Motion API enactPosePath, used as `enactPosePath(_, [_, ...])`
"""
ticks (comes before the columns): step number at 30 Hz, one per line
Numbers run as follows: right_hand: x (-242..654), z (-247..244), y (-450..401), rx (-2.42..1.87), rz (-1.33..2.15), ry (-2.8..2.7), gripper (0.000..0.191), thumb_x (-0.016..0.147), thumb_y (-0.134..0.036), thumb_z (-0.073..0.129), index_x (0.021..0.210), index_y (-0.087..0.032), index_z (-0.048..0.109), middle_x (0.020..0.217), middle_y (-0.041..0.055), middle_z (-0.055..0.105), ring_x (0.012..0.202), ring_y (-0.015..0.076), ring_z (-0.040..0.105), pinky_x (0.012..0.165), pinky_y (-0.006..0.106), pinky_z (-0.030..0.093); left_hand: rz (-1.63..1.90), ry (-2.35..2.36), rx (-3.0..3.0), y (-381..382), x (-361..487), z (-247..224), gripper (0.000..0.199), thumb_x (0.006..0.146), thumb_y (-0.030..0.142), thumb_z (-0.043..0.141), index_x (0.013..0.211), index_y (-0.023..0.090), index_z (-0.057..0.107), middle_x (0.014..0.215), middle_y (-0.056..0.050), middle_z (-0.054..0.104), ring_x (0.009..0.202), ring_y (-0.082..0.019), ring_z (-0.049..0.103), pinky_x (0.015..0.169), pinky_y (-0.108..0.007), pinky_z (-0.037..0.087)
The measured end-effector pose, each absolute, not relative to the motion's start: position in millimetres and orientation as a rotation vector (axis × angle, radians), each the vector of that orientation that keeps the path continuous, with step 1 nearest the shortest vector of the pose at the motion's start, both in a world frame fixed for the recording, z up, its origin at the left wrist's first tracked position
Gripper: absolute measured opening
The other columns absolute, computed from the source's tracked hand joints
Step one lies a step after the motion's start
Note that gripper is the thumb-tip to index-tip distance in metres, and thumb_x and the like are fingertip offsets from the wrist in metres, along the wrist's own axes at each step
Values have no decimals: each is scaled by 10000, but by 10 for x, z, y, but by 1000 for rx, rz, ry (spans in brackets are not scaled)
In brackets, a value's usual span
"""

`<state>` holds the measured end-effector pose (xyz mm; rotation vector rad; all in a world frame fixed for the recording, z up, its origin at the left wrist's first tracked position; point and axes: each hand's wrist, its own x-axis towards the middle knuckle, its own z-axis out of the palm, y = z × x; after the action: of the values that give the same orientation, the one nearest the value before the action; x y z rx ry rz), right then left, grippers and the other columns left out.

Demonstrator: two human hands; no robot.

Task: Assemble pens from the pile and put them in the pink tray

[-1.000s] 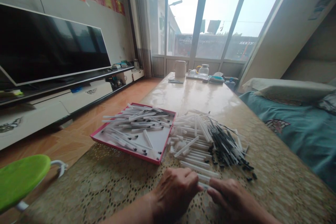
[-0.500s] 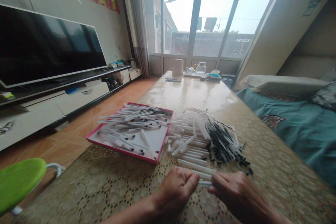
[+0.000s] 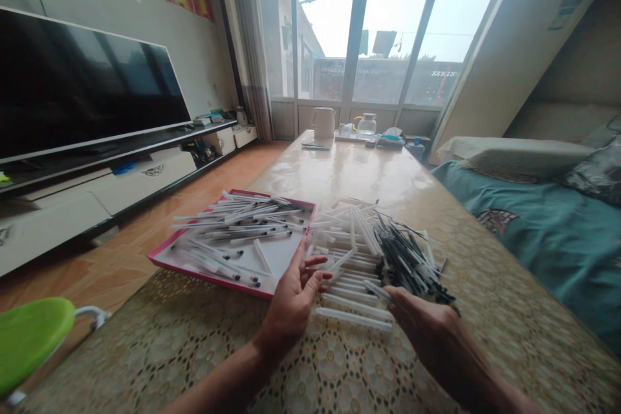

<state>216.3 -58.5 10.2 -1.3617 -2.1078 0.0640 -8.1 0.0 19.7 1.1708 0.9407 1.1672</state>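
Observation:
My left hand (image 3: 291,291) stands open with its fingers apart, next to the right corner of a pink-rimmed white tray (image 3: 204,279). Several assembled black-tipped ballpoint pens (image 3: 237,223) lie in the tray. My right hand (image 3: 422,330) grips a thin white pen barrel (image 3: 376,291) at the front of a loose pile of white barrels (image 3: 344,259). Black-tipped pen refills (image 3: 405,259) lie heaped on that pile's right side. Two long barrels (image 3: 354,319) rest apart near the front.
The tray and pile sit on a long table with a lace cover (image 3: 194,349). A white jug (image 3: 323,121) and glass pitcher (image 3: 367,124) stand at its far end. A bed (image 3: 533,233) lies right, a green stool (image 3: 29,343) left.
My hands have separated from a white barrel held between them. My left hand has opened and moved up-left towards the tray, while my right hand has moved right. The view has shifted slightly.

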Motion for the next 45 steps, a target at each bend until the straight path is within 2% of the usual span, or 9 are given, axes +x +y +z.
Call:
enactPosePath(4, [2107, 72, -605, -1455, 263, -2179, 204, 970, -267, 322, 914, -211, 510, 738, 18, 640, 635, 146, 635, 581, 231, 440, 1053, 869, 1252, -82, -62, 148, 425, 751, 258, 671, 1149, 184, 541, 932, -56, 608, 705, -132, 613, 600, -242, 491])
enactPosePath(7, [2041, 26, -610, -1411, 290, -2237, 231, 969, -261, 311, 822, -213, 483, 680, 6, 603, 568, 141, 594, 532, 229, 402, 840, 685, 1165, -182, 24, 79, 413, 691, 284, 740, 1043, 174, 556, 799, -21, 621, 577, -120, 614, 485, -213, 479])
enactPosePath(14, [1959, 52, -628, -1239, 491, -2285, 223, 970, -308, 345, 937, -209, 542, 776, 24, 634, 668, 144, 606, 615, 221, 421, 766, 654, 1005, -235, 114, -22, 286, 689, 338, 757, 801, 117, 614, 596, -24, 660, 469, -99, 594, 450, -189, 469])
enactPosePath(16, [2006, 94, -637, -1293, 581, -2138, 255, 962, -362, 354, 917, -209, 552, 721, 7, 604, 646, 140, 586, 608, 219, 418, 830, 652, 940, -212, 88, -16, 278, 685, 328, 765, 796, 118, 620, 578, -21, 658, 482, -105, 599, 446, -187, 464])
enactPosePath(20, [2149, 96, -641, -1389, 877, -1747, 434, 968, -443, 282, 646, -203, 446, 535, -43, 443, 462, 98, 443, 468, 200, 342, 988, 682, 792, -177, 36, 0, 282, 652, 297, 796, 776, 123, 612, 591, -19, 671, 485, -100, 599, 448, -177, 456])
enactPosePath(23, [2209, 44, -630, -1353, 1011, -1640, 427, 945, -487, 341, 659, -194, 462, 518, -55, 405, 446, 87, 379, 437, 198, 297, 999, 700, 753, -163, 11, -4, 287, 641, 286, 806, 772, 123, 609, 631, -30, 688, 517, -110, 619, 468, -185, 469])
enactPosePath(36, [2180, 61, -605, -1352, 979, -1718, 390, 910, -472, 428, 674, -179, 532, 549, -31, 499, 481, 94, 443, 458, 192, 345, 986, 685, 731, -140, -7, -32, 268, 646, 278, 804, 750, 121, 613, 629, -32, 685, 531, -112, 626, 490, -189, 477])
enactPosePath(42, [2174, 65, -599, -1383, 934, -1716, 290, 887, -446, 472, 869, -180, 586, 643, -9, 589, 530, 118, 535, 498, 200, 416, 1003, 695, 734, -143, -15, -30, 261, 655, 278, 798, 732, 122, 603, 620, -30, 680, 518, -98, 614, 480, -173, 462])
enactPosePath(45, [2182, 24, -598, -1388, 819, -1784, 401, 940, -436, 351, 711, -182, 560, 563, -11, 556, 508, 113, 516, 500, 203, 392, 1004, 699, 750, -133, -15, -34, 255, 666, 278, 791, 740, 122, 603, 599, -23, 673, 511, -96, 610, 478, -173, 461])
